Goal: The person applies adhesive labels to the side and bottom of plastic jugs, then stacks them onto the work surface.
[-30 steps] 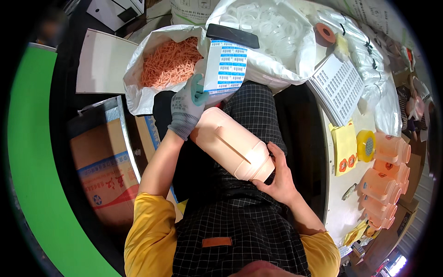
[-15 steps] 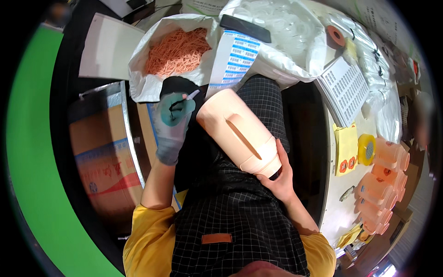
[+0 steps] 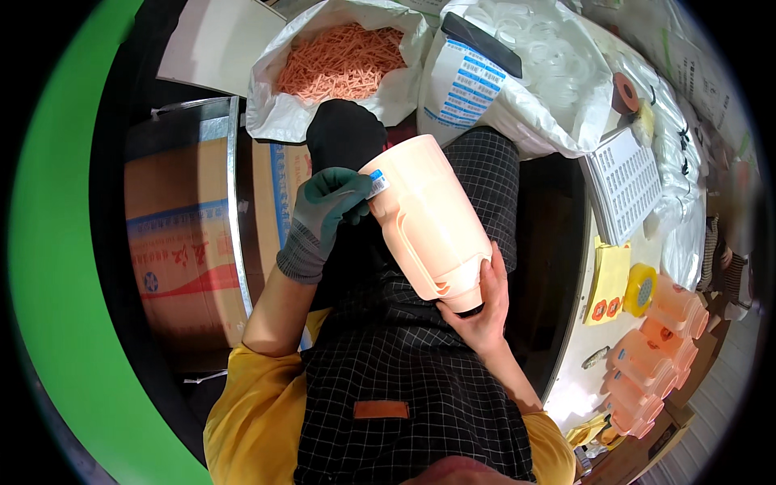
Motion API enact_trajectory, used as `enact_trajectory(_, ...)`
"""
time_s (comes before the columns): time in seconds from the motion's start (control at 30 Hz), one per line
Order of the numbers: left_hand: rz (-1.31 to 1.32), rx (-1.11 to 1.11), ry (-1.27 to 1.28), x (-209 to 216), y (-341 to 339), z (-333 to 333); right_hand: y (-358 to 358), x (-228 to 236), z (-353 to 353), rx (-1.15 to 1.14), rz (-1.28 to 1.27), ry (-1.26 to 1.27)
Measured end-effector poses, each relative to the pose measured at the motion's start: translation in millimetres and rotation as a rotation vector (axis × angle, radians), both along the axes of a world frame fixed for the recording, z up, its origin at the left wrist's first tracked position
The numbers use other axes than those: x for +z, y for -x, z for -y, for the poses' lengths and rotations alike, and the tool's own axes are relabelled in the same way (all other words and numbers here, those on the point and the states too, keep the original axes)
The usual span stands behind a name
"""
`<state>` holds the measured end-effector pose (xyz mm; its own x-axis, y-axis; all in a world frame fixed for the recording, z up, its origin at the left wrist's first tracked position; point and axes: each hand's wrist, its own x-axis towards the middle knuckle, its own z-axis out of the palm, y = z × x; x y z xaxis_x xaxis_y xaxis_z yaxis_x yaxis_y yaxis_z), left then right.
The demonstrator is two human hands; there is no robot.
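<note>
A peach plastic jug [image 3: 440, 210] with a side handle lies tilted across my lap, its wide end pointing away from me. My bare right hand [image 3: 485, 311] grips its narrower near end. On my left hand [image 3: 327, 208] is a grey-green knit glove. Its fingers pinch a small blue-and-white sticker [image 3: 377, 183] at the jug's wide end, on the handle side. Whether the sticker is fully stuck there I cannot tell. Beyond the jug, a sheet of blue-and-white stickers [image 3: 465, 85] hangs over a white sack, under a dark flat bar [image 3: 482, 45].
One open white sack [image 3: 267, 113] holds peach plastic strips; another [image 3: 566, 137] holds clear plastic parts. On the right-hand table [image 3: 570, 380] are a printed sheet stack [image 3: 626, 186], yellow stickers [image 3: 606, 283], a tape roll [image 3: 641, 289] and several peach jugs [image 3: 647, 356]. Cartons [image 3: 182, 267] stand at left.
My left hand has turned over and closed, bringing the sticker to the jug's wide end. The jug has rolled so its handle faces further left. The whole view has shifted slightly.
</note>
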<state>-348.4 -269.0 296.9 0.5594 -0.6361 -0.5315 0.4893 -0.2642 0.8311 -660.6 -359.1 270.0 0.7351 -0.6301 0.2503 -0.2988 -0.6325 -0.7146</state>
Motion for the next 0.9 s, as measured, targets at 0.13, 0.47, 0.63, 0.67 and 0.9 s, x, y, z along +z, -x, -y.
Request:
enact_trajectory(0.13, 0.083, 0.023, -0.081, -3.6, -2.0, -8.2, -5.0, 1.6, -8.0, 0.034, -0.002, 0.108)
enact_trajectory(0.47, 1.008, -0.228, 0.128, -28.0, 32.1, -14.5, 3.5, 46.6, 60.0, 0.006, 0.249, -0.882)
enact_trajectory(0.63, 0.266, -0.62, -0.162, -42.7, 34.4, -53.3, -46.3, 75.8, 126.3, 0.013, 0.359, -0.377)
enact_trajectory(0.67, 0.558, -0.872, -0.3, -23.6, 36.8, -50.2, -57.0, 74.4, 127.2, -0.083, 0.283, -0.406)
enact_trajectory(0.9, 1.5, -0.654, 0.196, -3.2, 93.4, 15.7, -131.6, -3.2, 111.8, -0.201, 0.037, -0.3)
